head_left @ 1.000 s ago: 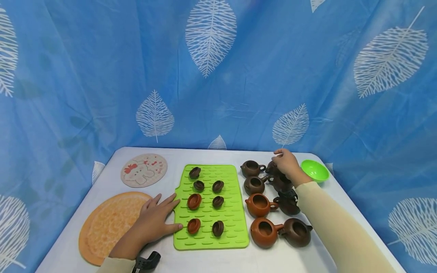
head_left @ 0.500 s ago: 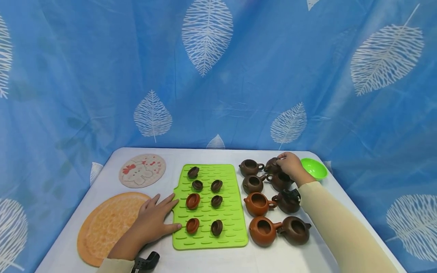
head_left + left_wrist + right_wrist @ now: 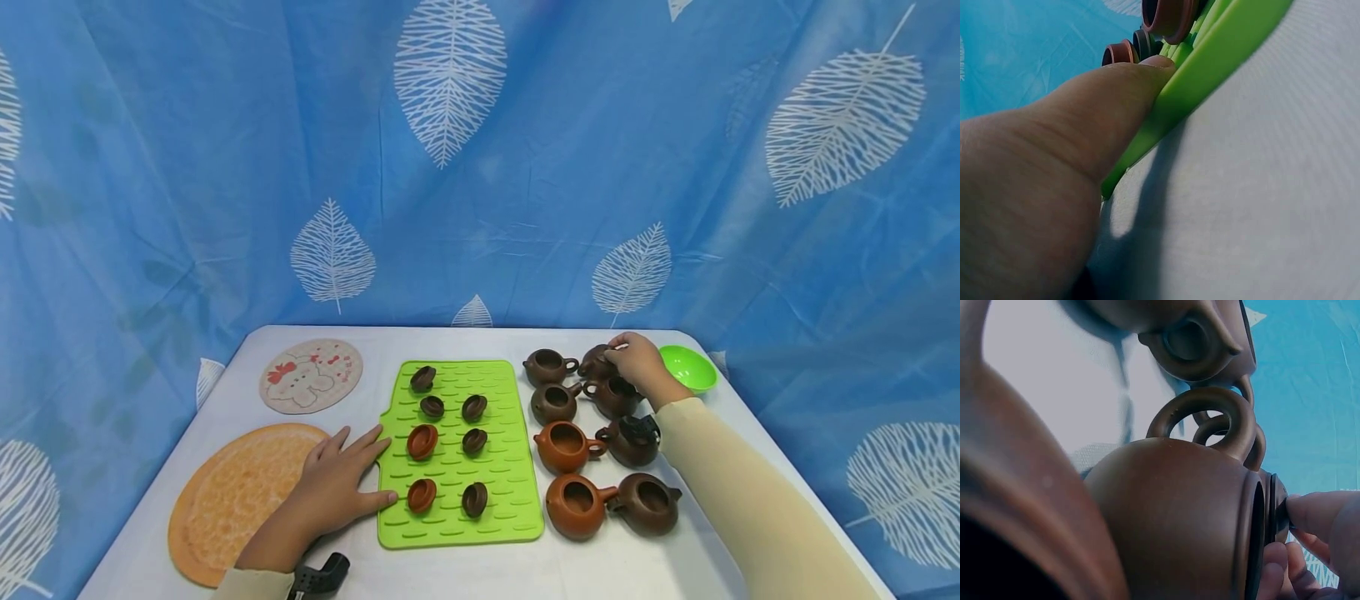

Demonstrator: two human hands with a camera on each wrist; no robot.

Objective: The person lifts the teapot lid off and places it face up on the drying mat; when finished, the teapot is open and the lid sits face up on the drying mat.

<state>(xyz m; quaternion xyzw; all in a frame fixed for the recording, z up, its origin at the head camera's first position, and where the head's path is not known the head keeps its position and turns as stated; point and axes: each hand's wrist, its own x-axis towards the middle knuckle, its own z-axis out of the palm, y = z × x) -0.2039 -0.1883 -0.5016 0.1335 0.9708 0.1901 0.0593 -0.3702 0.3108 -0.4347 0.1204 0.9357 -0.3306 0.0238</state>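
Observation:
My left hand [image 3: 341, 483] lies with spread fingers at the left edge of a green mat [image 3: 510, 500], thumb against its rim. Upside-down teapot lids [image 3: 422, 442], dark brown and reddish, stand on the mat. To its right are two columns of small clay teapots [image 3: 564, 447]. My right hand [image 3: 637, 362] reaches over the right column to the rearmost dark teapot [image 3: 597, 363]. In the right wrist view, thumb and fingers pinch a dark lid [image 3: 1277, 503] at that teapot's top, behind a nearer open teapot [image 3: 1172, 512]. The fingertips partly hide the lid.
A bright green bowl [image 3: 688, 369] stands at the back right, beside my right hand. On the left lie a round rabbit-patterned mat [image 3: 311, 375] and a large round mat [image 3: 240, 492] that looks like a flatbread. A blue leaf-print curtain [image 3: 525, 167] hangs behind the white table.
My right fingers have shifted slightly right and down from above the rearmost teapot to its right side, so more of it shows. My left hand keeps its place.

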